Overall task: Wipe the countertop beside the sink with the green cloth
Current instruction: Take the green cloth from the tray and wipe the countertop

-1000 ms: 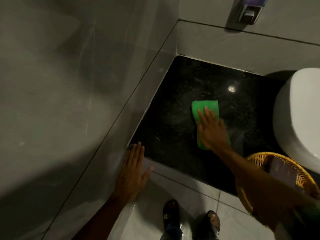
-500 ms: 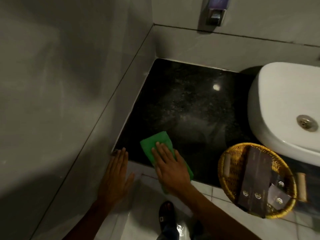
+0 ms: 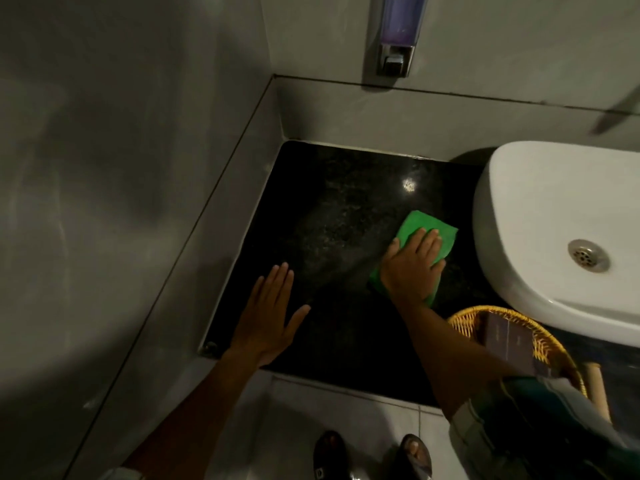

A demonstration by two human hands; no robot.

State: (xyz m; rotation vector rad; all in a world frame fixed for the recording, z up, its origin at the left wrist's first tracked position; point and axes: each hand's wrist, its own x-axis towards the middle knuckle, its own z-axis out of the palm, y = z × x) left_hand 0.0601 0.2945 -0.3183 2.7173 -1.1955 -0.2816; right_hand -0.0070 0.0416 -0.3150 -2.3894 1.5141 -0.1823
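Observation:
The black speckled countertop (image 3: 332,216) fills the corner between grey tiled walls and the white sink (image 3: 540,216). The green cloth (image 3: 420,226) lies flat on it, close to the sink's left side. My right hand (image 3: 410,268) presses down on the cloth with its fingers spread over it, covering the cloth's near half. My left hand (image 3: 268,315) rests flat on the countertop near its front left corner, fingers apart and holding nothing.
A yellow wicker basket (image 3: 464,320) with dark boxes stands at the counter's front, right of my right arm. A soap dispenser (image 3: 396,36) hangs on the back wall. The left wall (image 3: 121,202) borders the counter. My feet show on the tiled floor below.
My right hand has slid the cloth from the counter's front left edge back and right, toward the sink. My left hand has come up onto the countertop.

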